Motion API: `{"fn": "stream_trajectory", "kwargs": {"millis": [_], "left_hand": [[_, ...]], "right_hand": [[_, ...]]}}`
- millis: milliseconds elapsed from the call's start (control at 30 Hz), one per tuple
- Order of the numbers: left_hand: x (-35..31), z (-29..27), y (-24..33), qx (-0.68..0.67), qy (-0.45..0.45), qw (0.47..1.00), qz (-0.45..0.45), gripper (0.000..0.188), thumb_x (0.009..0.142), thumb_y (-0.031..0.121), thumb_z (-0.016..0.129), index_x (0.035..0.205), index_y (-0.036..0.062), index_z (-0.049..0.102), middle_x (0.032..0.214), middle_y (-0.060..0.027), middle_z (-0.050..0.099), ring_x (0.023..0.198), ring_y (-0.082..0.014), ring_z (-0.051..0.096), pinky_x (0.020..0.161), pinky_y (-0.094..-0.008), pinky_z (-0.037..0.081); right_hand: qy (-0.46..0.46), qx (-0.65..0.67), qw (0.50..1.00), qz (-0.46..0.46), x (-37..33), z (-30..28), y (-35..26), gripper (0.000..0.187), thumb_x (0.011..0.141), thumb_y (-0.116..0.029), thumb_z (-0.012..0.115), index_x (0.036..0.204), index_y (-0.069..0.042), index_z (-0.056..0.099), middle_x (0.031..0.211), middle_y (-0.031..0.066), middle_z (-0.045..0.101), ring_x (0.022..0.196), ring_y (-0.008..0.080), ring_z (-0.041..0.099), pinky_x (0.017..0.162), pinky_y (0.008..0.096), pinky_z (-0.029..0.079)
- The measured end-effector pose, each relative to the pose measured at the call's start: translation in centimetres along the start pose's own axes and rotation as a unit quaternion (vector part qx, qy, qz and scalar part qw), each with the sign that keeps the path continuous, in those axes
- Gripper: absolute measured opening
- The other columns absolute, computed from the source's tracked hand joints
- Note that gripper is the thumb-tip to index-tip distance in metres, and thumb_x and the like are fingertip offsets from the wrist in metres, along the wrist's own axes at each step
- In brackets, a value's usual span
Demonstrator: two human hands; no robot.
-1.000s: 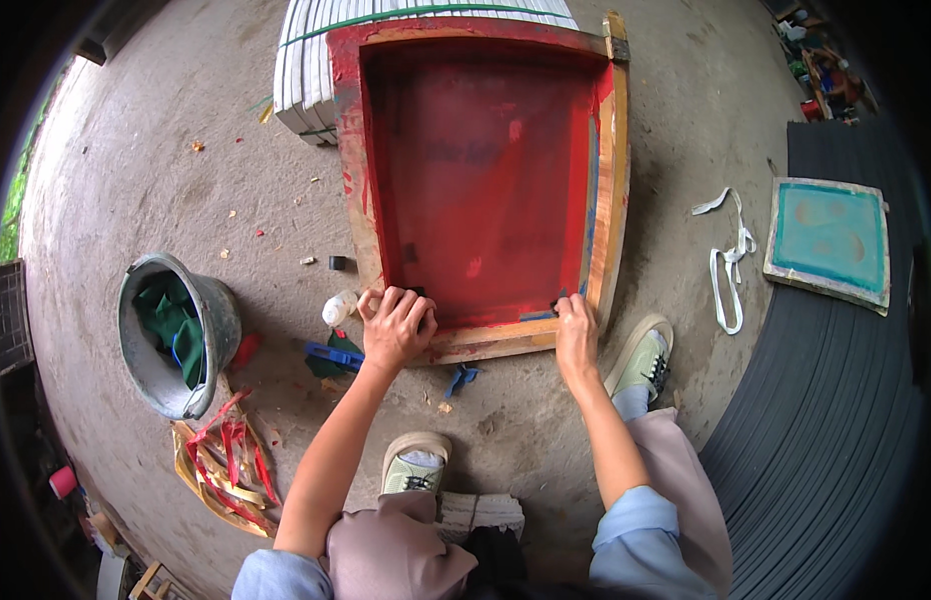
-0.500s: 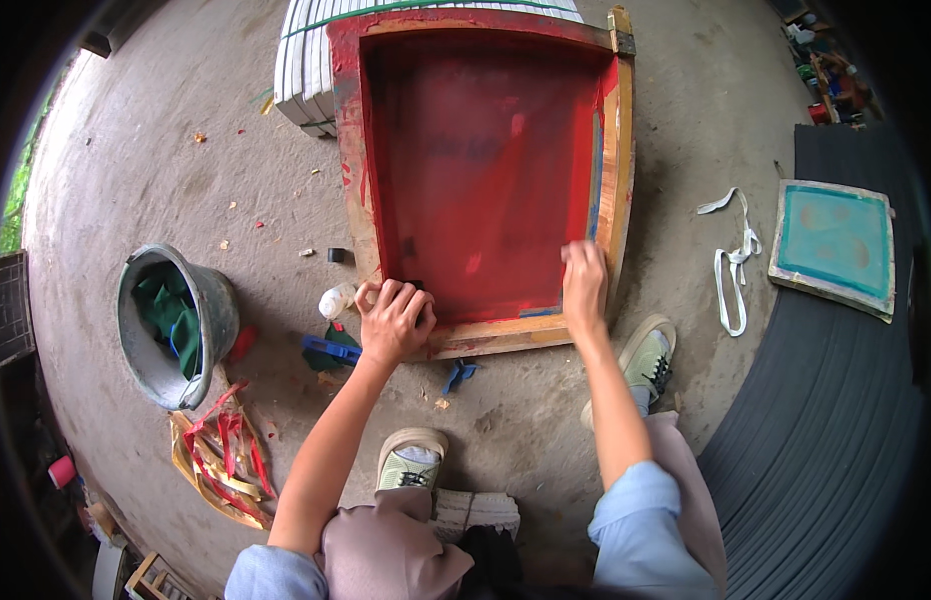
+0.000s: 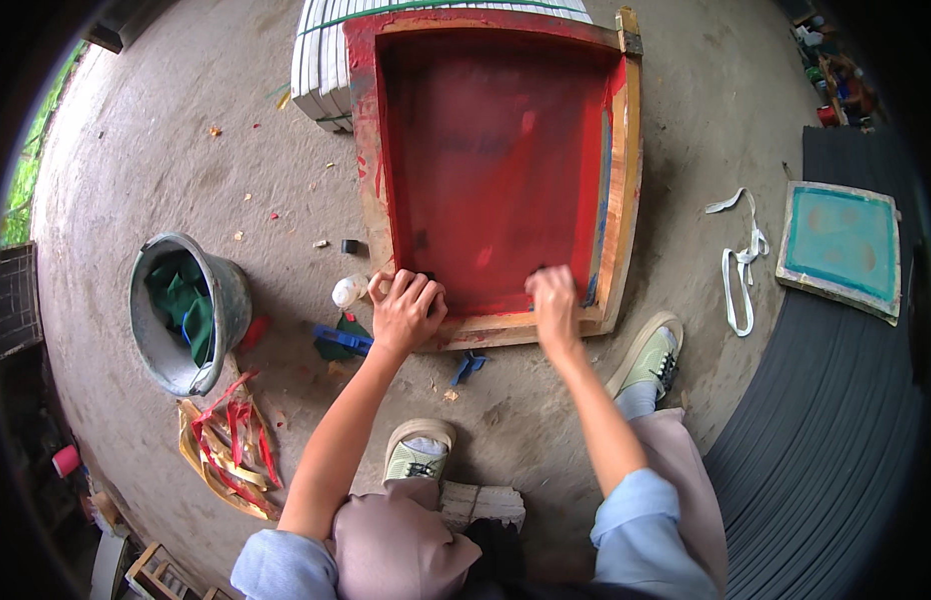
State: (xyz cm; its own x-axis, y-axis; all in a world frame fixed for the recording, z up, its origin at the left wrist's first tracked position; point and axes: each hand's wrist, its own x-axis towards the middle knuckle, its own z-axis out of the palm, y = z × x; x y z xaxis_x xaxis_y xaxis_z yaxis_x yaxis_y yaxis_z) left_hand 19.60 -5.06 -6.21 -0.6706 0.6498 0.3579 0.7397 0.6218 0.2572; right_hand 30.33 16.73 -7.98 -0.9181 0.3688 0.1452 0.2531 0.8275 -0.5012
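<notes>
A large wooden screen-printing frame (image 3: 622, 170), smeared with red paint, leans away from me with its far end on a bundle of white slats. Red mesh (image 3: 491, 170) fills its inside. My left hand (image 3: 408, 310) is curled over the near left corner of the frame and grips it. Inside the near edge, my right hand (image 3: 556, 305) is closed and held low against the mesh, blurred by motion. A small dark or red bit shows at its fingertips, but I cannot make out what it is.
The white slat bundle (image 3: 321, 75) lies beyond. At left stand a grey bucket (image 3: 226, 310) with green cloth and a heap of red and gold ribbons (image 3: 241, 440). A small bottle (image 3: 348, 291) and blue clip-like piece (image 3: 346, 340) lie near the frame; a teal screen (image 3: 841, 240) is at right.
My right hand has moved left and nearer to me along the mesh, away from the right rail. My left hand keeps its hold on the corner. The whole view has shifted slightly.
</notes>
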Motion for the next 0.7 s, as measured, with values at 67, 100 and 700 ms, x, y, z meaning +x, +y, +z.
{"fn": "stream_trajectory", "kwargs": {"millis": [67, 100, 700], "left_hand": [[-0.1, 0.1, 0.0, 0.002, 0.003, 1.0, -0.003, 0.009, 0.072, 0.019, 0.067, 0.076, 0.021, 0.059, 0.076, 0.0054, 0.055, 0.085, -0.0132, 0.055, 0.092, -0.0426, 0.029], [-0.3, -0.1, 0.0, 0.004, 0.003, 1.0, -0.002, 0.009, 0.072, 0.019, 0.067, 0.076, 0.0211, 0.059, 0.076, 0.0054, 0.055, 0.085, -0.0131, 0.055, 0.092, -0.0426, 0.029], [-0.1, 0.1, -0.2, -0.005, 0.031, 0.999, 0.008, 0.009, 0.072, 0.019, 0.066, 0.075, 0.02, 0.058, 0.075, 0.0054, 0.055, 0.082, -0.0115, 0.056, 0.093, -0.0401, 0.032]], "right_hand": [[0.091, -0.002, 0.996, -0.015, 5.9, -2.6, 0.2, 0.008, 0.083, 0.006, 0.056, 0.077, 0.002, 0.06, 0.078, 0.0179, 0.062, 0.079, 0.0308, 0.058, 0.071, 0.0423, 0.048], [0.113, 0.036, 0.99, 0.075, 8.2, -3.5, -0.6, 0.01, 0.082, 0.008, 0.054, 0.08, 0.001, 0.06, 0.082, 0.0184, 0.061, 0.081, 0.0341, 0.058, 0.074, 0.044, 0.046], [0.009, 0.328, 0.908, 0.26, 2.7, -2.4, -1.5, 0.022, 0.083, 0.005, 0.065, 0.104, -0.003, 0.067, 0.086, 0.0054, 0.068, 0.077, 0.0114, 0.064, 0.069, 0.0268, 0.052]]}}
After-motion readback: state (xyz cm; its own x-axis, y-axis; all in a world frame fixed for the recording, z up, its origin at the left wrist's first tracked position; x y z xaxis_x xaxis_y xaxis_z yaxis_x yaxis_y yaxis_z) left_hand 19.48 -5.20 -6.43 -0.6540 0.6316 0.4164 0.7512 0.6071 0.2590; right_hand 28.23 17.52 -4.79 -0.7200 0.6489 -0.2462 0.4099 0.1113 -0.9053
